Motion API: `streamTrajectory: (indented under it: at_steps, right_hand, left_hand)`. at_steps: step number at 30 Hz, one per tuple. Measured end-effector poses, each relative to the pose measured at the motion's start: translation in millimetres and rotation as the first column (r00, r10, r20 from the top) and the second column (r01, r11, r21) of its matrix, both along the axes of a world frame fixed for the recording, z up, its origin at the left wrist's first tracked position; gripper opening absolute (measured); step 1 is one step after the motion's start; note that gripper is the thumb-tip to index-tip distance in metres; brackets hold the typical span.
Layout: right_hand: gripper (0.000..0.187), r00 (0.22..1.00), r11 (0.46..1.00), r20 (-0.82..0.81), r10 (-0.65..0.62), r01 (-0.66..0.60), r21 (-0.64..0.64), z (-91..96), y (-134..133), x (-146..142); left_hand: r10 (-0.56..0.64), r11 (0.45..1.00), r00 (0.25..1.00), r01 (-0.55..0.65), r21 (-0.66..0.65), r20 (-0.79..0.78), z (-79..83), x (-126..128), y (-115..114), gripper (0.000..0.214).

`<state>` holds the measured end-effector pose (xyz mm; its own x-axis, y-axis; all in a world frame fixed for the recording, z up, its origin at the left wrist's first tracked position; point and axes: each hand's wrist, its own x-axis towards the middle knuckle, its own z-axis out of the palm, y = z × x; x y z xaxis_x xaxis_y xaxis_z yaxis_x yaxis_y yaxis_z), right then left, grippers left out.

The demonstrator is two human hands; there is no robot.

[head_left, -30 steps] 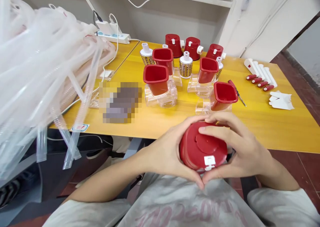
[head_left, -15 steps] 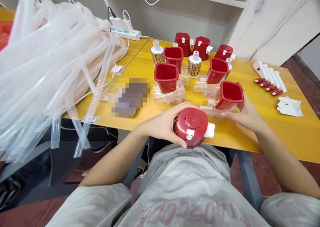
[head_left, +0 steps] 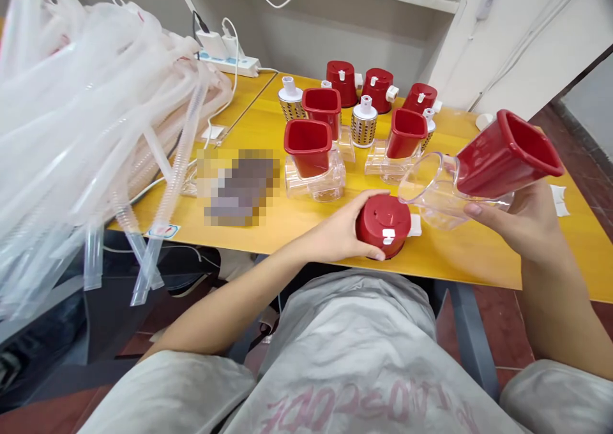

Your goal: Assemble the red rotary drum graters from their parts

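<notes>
Base [head_left: 383, 216], glossy red and rounded with white fittings, sits right at the front edge of the table [head_left: 469, 258], and the left hand [head_left: 342, 233] is wrapped round its side! Across from it, the right hand [head_left: 534, 220] grips a squared red hopper [head_left: 493, 159] with its clear, shiny housing [head_left: 433, 194], lifted and tilted, round open end toward the base. Hands apart! Smooth yellow tabletop stretches between the base and 3 upright hoppers [head_left: 310, 153]; beyond, perforated metal drums [head_left: 364, 129] wear white tops.
</notes>
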<state>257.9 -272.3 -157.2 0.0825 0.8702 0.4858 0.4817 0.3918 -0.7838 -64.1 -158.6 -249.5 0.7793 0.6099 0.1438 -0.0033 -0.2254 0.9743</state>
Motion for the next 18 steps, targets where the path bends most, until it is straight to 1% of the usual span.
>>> streamTrajectory:
  at_steps: [3,5,7,9,11,15,17,18]
  right_hand:
    - [0.052,1.000,0.999,-0.010,0.028,-0.028,0.022,9.4,1.3,-16.1]
    - [0.051,0.999,0.999,-0.010,0.048,-0.048,-0.017,10.0,5.9,-25.7]
    - [0.059,0.998,0.995,-0.014,0.057,-0.058,-0.075,7.5,12.4,-32.6]
    - [0.071,0.998,0.992,-0.013,0.063,-0.064,-0.112,4.4,19.1,-36.8]
    - [0.082,0.997,0.990,0.004,0.074,-0.073,-0.119,3.4,24.8,-39.6]
    - [0.091,0.995,0.990,0.066,0.074,-0.066,-0.121,8.3,28.7,-45.0]
    - [0.095,0.991,0.992,0.124,0.040,-0.024,-0.123,11.0,26.8,-47.9]
    - [0.096,0.987,0.993,0.157,0.014,0.005,-0.120,11.6,25.4,-49.3]
  left_hand:
    - [0.074,0.997,0.996,-0.073,-0.024,0.047,-6.9,28.3,-10.2,0.124]
    - [0.098,0.995,0.992,-0.097,-0.019,0.079,-9.0,41.7,-13.6,0.117]
    - [0.108,0.994,0.988,-0.107,-0.015,0.110,-8.8,49.0,-15.2,0.115]
    - [0.111,0.994,0.987,-0.112,0.002,0.116,-7.8,51.1,-16.2,0.115]
    - [0.112,0.993,0.989,-0.116,0.034,0.095,-7.8,50.4,-17.4,0.114]
    - [0.141,0.984,0.986,-0.150,0.098,0.090,-12.4,47.2,-20.7,0.106]
    - [0.158,0.976,0.982,-0.172,0.133,0.108,-14.6,46.9,-23.9,0.103]
    - [0.161,0.974,0.980,-0.177,0.142,0.119,-15.2,47.6,-26.1,0.106]
